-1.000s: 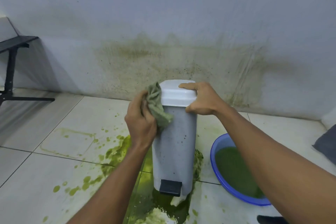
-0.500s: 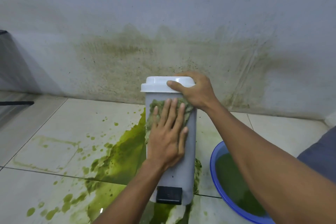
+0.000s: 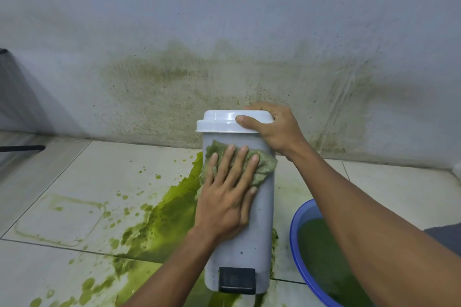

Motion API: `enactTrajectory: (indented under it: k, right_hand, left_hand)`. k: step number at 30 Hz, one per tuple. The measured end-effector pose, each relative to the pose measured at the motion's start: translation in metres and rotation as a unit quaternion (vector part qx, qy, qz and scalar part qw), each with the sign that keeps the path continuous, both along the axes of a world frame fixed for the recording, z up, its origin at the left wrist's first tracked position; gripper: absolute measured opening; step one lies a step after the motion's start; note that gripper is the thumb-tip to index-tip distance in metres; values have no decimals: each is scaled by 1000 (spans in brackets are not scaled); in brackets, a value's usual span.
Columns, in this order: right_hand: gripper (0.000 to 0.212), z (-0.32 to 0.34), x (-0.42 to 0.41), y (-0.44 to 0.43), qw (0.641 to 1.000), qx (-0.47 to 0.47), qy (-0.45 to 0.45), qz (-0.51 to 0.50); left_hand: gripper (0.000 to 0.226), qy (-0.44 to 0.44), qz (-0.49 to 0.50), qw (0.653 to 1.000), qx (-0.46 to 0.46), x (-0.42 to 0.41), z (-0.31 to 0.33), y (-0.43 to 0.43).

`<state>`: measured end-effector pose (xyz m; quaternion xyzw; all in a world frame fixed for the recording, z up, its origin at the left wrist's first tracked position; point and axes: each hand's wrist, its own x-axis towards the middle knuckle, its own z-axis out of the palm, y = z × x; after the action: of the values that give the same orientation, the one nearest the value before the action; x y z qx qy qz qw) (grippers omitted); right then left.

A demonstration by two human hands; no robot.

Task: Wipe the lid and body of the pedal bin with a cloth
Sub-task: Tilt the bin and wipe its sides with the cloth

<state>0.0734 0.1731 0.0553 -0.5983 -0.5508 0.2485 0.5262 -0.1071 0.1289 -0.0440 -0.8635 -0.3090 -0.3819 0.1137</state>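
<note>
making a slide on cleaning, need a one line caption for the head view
Head view: left hand presses a green-stained cloth against the pedal bin body while right hand grips the lid.

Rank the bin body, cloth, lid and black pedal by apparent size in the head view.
1. bin body
2. cloth and lid: look alike, both partly covered, so unranked
3. black pedal, smallest

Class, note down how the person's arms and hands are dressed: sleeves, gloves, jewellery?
The left hand and right hand wear no gloves; no ring, watch or bracelet shows. The left forearm and right forearm are uncovered to the frame's edge, with no sleeve visible.
</note>
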Motion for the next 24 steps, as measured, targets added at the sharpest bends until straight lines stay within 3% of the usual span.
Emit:
enactTrajectory:
  k: [2,6,11,13,20,24]
  right_hand:
    - [28,0,4,-2,1000,2,2,-4]
    - [28,1,6,-2,1000,0,4,1]
    - [30,2,6,-1,1000,-5,14,12]
    - [29,2,3,0,1000,-7,18,13]
    - [22,10,15,-4,997,-43,42,52]
    - [16,12,8,2,995,-65,54,58]
  left_hand:
    - [54,-3,-32,999,21,-1,2,9]
    - [52,-143,-15,989,27,19,19,27]
    - [44,-255,13,967,7,33,8,17]
    - [44,-254,36,967,12,41,9,17]
    - [40,-115,10,992,46,43,10,13]
    - [46,-187,106,976,-43,16,-1,15]
